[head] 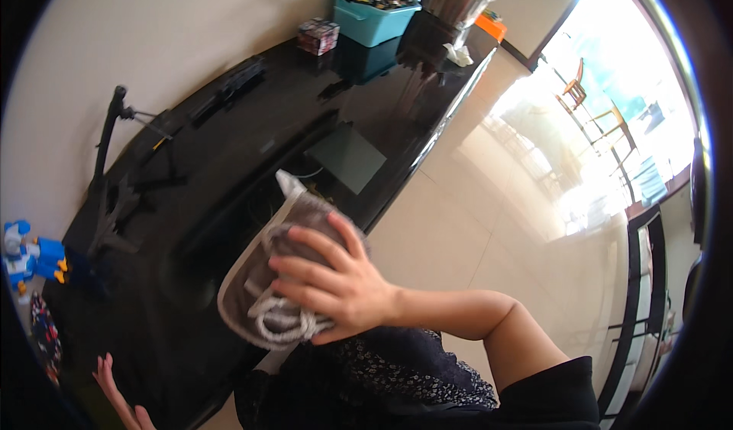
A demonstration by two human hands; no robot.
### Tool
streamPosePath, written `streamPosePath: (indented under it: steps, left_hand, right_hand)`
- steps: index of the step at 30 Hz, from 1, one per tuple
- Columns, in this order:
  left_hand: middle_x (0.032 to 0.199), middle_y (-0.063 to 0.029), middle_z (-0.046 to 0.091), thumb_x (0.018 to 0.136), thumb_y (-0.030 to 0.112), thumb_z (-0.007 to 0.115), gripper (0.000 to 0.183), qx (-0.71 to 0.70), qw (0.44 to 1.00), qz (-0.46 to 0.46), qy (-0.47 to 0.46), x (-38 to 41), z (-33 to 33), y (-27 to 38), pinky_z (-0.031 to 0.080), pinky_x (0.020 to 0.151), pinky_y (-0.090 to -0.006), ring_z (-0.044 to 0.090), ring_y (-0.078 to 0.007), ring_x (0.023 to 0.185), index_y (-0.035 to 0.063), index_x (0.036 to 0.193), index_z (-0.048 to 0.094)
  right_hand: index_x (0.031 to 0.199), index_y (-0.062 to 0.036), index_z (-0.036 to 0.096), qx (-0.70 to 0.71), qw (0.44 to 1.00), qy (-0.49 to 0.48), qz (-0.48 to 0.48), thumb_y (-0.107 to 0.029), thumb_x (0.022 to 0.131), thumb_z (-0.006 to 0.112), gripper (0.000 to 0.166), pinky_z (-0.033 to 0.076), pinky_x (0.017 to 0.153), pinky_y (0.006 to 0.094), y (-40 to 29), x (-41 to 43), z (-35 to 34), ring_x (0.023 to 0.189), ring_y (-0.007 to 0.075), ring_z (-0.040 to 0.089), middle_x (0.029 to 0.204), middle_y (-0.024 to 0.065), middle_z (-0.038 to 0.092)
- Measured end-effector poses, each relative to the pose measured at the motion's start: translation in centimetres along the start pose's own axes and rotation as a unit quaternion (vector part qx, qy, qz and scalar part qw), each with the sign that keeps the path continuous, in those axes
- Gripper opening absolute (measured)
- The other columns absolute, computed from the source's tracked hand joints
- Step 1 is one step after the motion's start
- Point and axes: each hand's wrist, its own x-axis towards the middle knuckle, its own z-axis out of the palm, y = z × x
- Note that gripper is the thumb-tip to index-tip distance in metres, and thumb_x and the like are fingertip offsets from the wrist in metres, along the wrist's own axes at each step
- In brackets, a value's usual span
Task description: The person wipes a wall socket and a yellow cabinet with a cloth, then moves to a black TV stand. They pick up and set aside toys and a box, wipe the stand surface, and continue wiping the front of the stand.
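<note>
My right hand (338, 281) is closed around a grey-brown fabric item (243, 292) with a pale edge and white drawstring cords, perhaps a cloth pouch or shoe. A white tip sticks out at its far end. It is held above the front part of a glossy black table (223, 138). My left hand (117, 387) is at the lower left, fingers apart, holding nothing that shows, and partly cut off by the picture's rim. A flat grey-green rectangular panel (350, 158) lies on the table just beyond the fabric item.
A black tripod-like stand (109, 138) is by the wall, with blue and white toy figures (43, 255) at far left. Towards the back are a patterned box (318, 36), a turquoise basket of wrapped items (372, 23), a clear bin (455, 0) and crumpled tissue (458, 55).
</note>
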Motion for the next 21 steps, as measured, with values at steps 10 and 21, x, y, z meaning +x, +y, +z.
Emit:
streamPosePath:
  steps: [10,21]
  left_hand:
    - [0.142,-0.0226,0.040,0.095,0.051,0.038,0.071,0.052,0.998,-0.030,-0.010,-0.1,-0.2,0.7,0.017,0.112,-0.0516,0.034,-0.0380,0.134,-0.0036,0.140,0.034]
    - [0.142,-0.0240,0.038,0.095,0.045,0.045,0.067,0.091,0.996,-0.001,-0.025,0.7,0.2,1.0,0.025,0.110,-0.0493,0.035,-0.0393,0.132,-0.0026,0.140,0.036]
  right_hand:
    - [0.097,-0.0121,0.061,-0.080,0.971,0.135,-0.183,-0.038,0.080,0.061,0.031,0.040,0.088,0.0500,17.8,-4.1,-4.6,0.106,0.0323,0.054,0.107,0.0088,0.060]
    - [0.109,-0.0045,0.056,-0.149,0.965,0.177,0.126,-0.021,0.050,0.062,0.061,0.030,0.104,0.0483,26.1,-8.2,-11.2,0.118,0.0381,0.046,0.119,0.0171,0.054]
